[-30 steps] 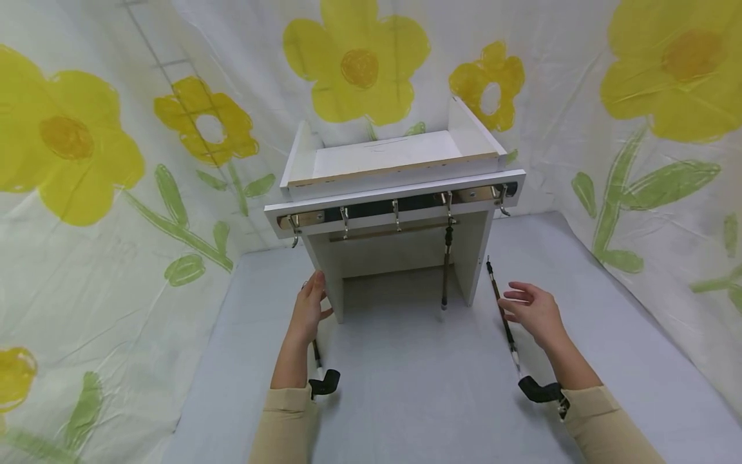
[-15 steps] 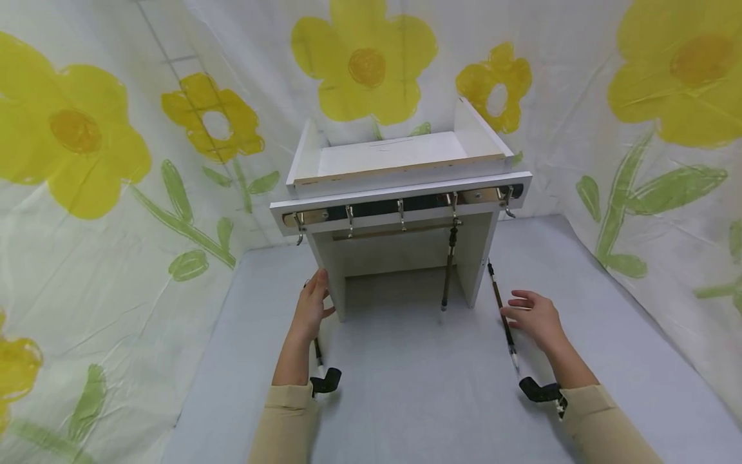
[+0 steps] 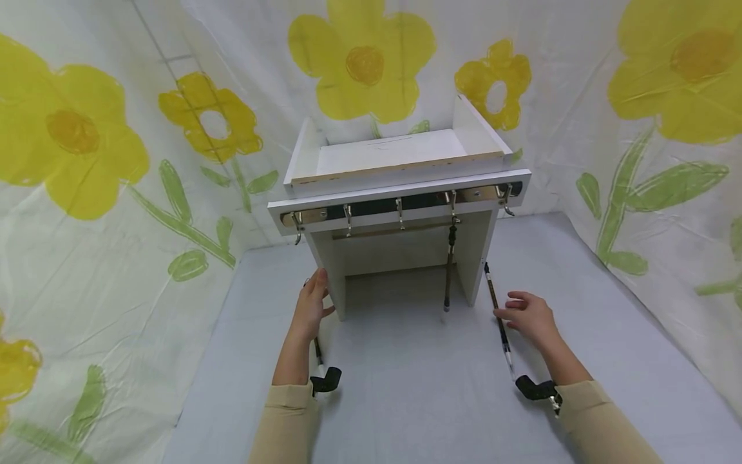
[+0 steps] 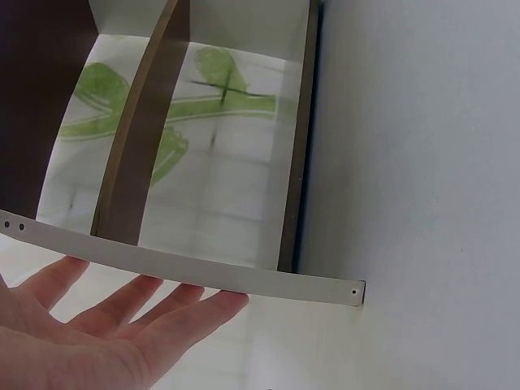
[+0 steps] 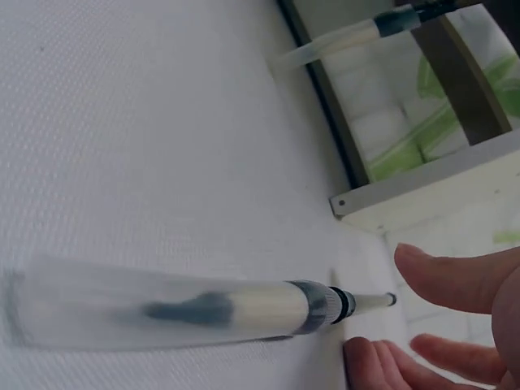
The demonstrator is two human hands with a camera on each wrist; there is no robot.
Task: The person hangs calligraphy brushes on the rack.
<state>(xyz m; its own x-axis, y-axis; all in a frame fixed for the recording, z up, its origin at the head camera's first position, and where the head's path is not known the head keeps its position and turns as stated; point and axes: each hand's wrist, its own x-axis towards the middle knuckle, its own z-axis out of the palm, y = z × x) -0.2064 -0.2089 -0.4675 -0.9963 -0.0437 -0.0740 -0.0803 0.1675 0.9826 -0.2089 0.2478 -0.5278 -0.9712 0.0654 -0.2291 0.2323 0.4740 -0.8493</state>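
Note:
My left hand (image 3: 310, 306) rests its fingertips against the outer side panel of a white shelf unit (image 3: 400, 178). In the left wrist view those fingers (image 4: 191, 321) are fairly straight along the panel. At the shelf's right, my right hand (image 3: 529, 317) reaches over a calligraphy brush (image 3: 494, 296) with loosely bent fingers. The right wrist view shows this brush (image 5: 260, 309) with a clear cap over its dark tip, between thumb and fingers; thumb contact is not visible, and fingertip contact cannot be told. Another brush (image 3: 449, 267) hangs tip-down from a hook on the shelf.
A metal strip with several hooks (image 3: 399, 207) runs along the shelf's front. Part of another brush (image 3: 318, 351) lies beside my left wrist. Black wrist camera mounts (image 3: 326, 380) sit at both wrists. A flower-printed sheet (image 3: 232, 38) hangs behind the pale table (image 3: 406, 399).
My right hand has moved slightly left, toward the shelf, and the brush beside it has shifted the same way. The left hand stays against the side panel.

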